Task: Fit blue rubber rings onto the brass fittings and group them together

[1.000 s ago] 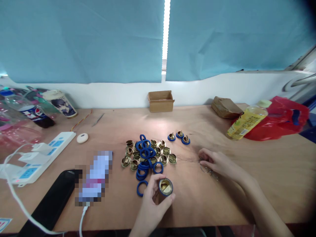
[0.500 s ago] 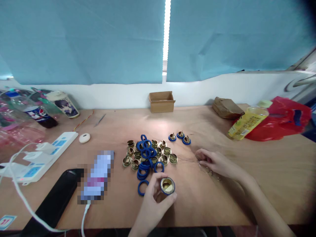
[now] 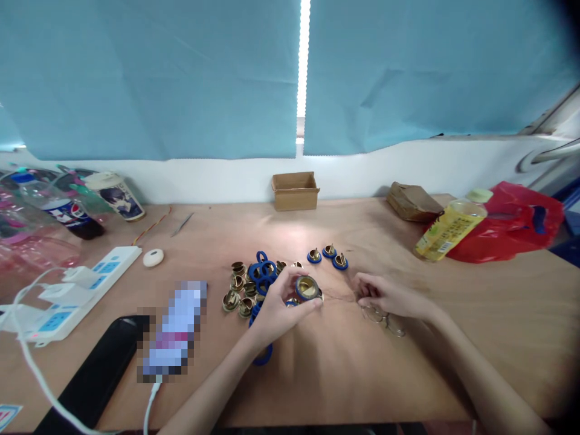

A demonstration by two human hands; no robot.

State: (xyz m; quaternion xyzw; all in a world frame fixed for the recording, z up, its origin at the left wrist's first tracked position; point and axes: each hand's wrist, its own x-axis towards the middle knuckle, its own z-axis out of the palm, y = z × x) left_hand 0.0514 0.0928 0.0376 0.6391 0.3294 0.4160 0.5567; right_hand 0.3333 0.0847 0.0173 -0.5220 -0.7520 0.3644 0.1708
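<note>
My left hand [image 3: 285, 302] grips a round brass drain plug-like fitting [image 3: 307, 288] by its rim, its hollow gold side facing me. Behind and beneath that hand lies a pile of similar brass fittings [image 3: 231, 300] mixed with blue rings [image 3: 265, 270]. To the right, the fingers of my right hand [image 3: 385, 294] are pinched together low over the table; what they hold, if anything, is hidden. Thin metal rings [image 3: 395, 327] lie just below that hand. Beyond the hands sit three brass fittings with blue rims [image 3: 329, 251].
A small open cardboard box [image 3: 295, 198] stands at the wall. On the right are a yellow-labelled bottle [image 3: 451, 229], a brown paper package [image 3: 411, 202] and a red plastic bag [image 3: 510, 229]. On the left are a phone [image 3: 176, 329], a power strip [image 3: 97, 290] and several bottles [image 3: 75, 214].
My left hand has moved away from me with the brass fitting, now covering part of the pile. My right hand has shifted slightly left, baring more of the thin rings. The view tilted slightly.
</note>
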